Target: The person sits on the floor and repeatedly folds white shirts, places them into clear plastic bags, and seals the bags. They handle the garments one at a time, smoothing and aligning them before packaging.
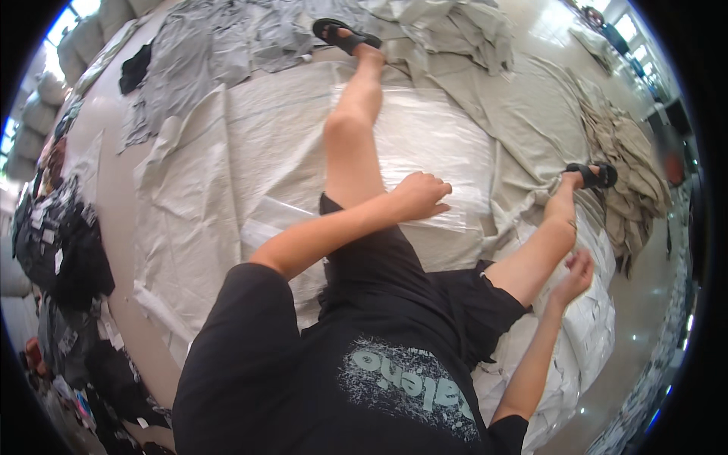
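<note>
Left hand (pixel 418 197) hangs over the flat clear plastic (pixel 436 140).

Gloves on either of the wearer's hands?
No, the left hand and the right hand both show bare skin from wrist to fingers.

Bright daylight from windows (pixel 626 28) both sides; floor (pixel 556 29) glare; slightly soft; edges curved, dark.
</note>
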`<move>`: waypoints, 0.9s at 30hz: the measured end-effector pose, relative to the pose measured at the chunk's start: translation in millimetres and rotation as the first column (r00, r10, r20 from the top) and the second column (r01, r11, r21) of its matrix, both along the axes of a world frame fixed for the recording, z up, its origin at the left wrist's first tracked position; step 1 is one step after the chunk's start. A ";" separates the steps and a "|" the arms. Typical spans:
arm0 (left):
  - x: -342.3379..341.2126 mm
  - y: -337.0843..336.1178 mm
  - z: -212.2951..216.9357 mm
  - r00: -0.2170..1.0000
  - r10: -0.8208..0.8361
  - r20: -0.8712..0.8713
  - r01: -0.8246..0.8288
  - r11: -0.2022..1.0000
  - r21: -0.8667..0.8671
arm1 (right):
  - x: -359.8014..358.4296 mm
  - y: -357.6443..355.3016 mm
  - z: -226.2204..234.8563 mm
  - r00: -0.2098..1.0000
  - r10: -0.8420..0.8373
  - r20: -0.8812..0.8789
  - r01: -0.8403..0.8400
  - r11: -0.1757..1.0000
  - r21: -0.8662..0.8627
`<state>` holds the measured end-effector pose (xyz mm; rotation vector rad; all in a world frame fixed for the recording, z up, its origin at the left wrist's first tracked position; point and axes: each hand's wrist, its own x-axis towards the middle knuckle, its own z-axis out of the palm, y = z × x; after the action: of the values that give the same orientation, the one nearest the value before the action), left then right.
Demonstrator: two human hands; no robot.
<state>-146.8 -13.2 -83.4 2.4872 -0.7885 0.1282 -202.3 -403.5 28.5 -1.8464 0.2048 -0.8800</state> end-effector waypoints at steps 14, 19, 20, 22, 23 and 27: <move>-481.3 84.5 -103.8 0.519 0.838 -0.167 -0.838 0.537 0.091 | -30.3 -66.3 -222.9 0.423 0.535 -0.732 -0.029 0.815 0.579; -497.8 66.7 -117.7 0.510 0.860 0.008 -0.851 0.504 0.146 | -42.7 -62.0 -238.8 0.327 0.620 -0.714 -0.117 0.776 0.620; -488.7 64.6 -121.2 0.501 0.865 0.035 -0.862 0.495 0.110 | -35.9 -78.9 -249.8 0.327 0.532 -0.781 -0.215 0.847 0.487; -479.1 55.5 -126.5 0.495 0.868 0.049 -0.869 0.494 0.020 | -10.3 -121.9 -272.0 0.376 0.340 -0.862 -0.406 0.897 0.176; -496.9 68.0 -120.2 0.468 0.881 0.070 -0.884 0.465 0.050 | -30.0 -81.1 -272.3 0.251 0.363 -0.897 -0.322 0.905 0.277; -481.8 70.2 -124.3 0.465 0.882 0.071 -0.882 0.469 -0.051 | 10.6 -136.6 -281.0 -0.182 0.584 -0.791 -0.099 0.789 0.606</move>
<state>-628.7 57.0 -207.7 2.6236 0.5986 0.6089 -191.7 -540.1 -252.5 -1.6360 0.6613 1.1741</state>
